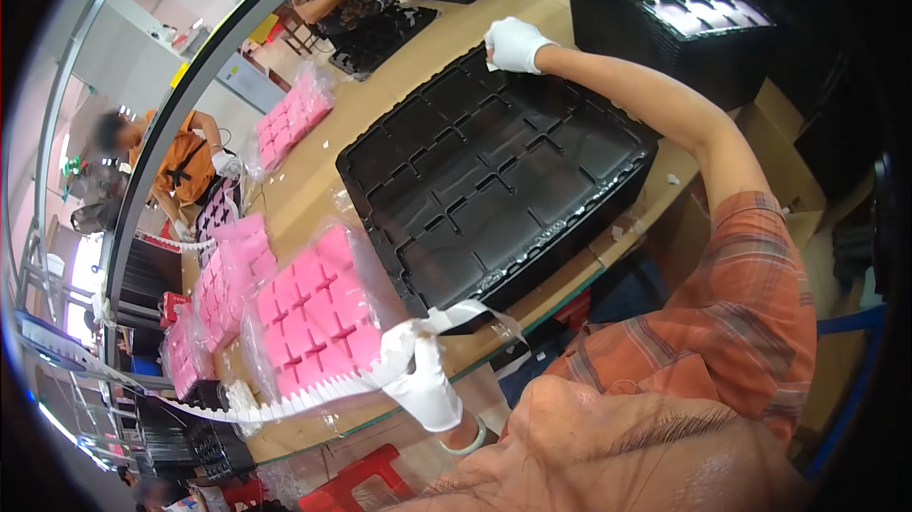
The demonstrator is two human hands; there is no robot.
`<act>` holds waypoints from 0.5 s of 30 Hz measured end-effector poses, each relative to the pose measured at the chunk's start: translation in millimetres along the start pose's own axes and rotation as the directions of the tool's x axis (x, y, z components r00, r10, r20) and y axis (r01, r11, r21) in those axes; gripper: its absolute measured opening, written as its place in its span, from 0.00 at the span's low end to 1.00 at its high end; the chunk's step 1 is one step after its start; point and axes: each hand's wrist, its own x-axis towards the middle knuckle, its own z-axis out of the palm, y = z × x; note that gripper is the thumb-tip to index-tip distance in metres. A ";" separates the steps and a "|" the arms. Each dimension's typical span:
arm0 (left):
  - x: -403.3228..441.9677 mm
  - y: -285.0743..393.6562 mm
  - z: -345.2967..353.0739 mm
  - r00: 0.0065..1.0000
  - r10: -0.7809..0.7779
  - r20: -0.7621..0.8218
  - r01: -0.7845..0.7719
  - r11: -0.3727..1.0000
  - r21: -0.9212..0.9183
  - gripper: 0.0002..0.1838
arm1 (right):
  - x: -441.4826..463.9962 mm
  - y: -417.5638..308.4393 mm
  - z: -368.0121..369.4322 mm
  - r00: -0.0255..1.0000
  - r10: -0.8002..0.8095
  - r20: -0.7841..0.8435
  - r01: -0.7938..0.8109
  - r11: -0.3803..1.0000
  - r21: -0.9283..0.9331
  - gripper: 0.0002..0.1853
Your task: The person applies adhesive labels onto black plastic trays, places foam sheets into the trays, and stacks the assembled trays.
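Note:
My left hand point(418, 381), in a white glove with a bangle at the wrist, is closed on a long white strip point(304, 405) cut into tabs along one side. The strip trails leftward past the pink trays, and its other end curls over the near corner of a stack of black plastic trays point(484, 184). At the far edge of that stack, my gloved right hand point(518, 45) has its fingers bent together against the rim. A small white bit shows under its fingertips; I cannot make out what it is.
Bagged pink trays point(318, 308) lie left of the black stack, with more pink bags point(294, 113) beyond. Another tall stack point(665, 18), pink on top, stands at upper right. Co-workers point(190, 156) work across the table point(380, 99). A red stool point(356, 483) is below.

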 end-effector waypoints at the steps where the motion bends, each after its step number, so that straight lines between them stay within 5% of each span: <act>1: 1.4 -2.0 -4.5 1.000 0.003 -0.021 -0.003 1.000 -0.012 0.04 | 4.5 5.0 5.4 0.999 0.025 0.044 -0.024 0.999 -0.032 0.10; 5: 3.9 -3.8 -19.6 0.998 0.030 -0.063 -0.029 0.999 0.015 0.05 | 5.6 5.9 0.5 0.998 -0.042 0.041 0.040 0.999 0.034 0.08; 8: 1.9 -2.4 -30.4 0.998 0.060 -0.035 -0.059 0.997 0.045 0.05 | 4.5 11.6 7.2 0.968 -0.237 -0.081 0.231 0.969 -0.085 0.06; 11: -2.2 -4.7 -42.4 0.994 0.045 -0.104 -0.037 0.996 0.082 0.05 | 1.8 7.6 8.2 0.987 -0.135 -0.083 0.133 0.991 -0.027 0.05; 15: -3.8 -5.4 -60.3 0.976 0.018 -0.216 0.011 0.991 0.133 0.05 | -1.2 4.9 11.8 0.963 -0.225 -0.148 0.213 0.973 -0.093 0.04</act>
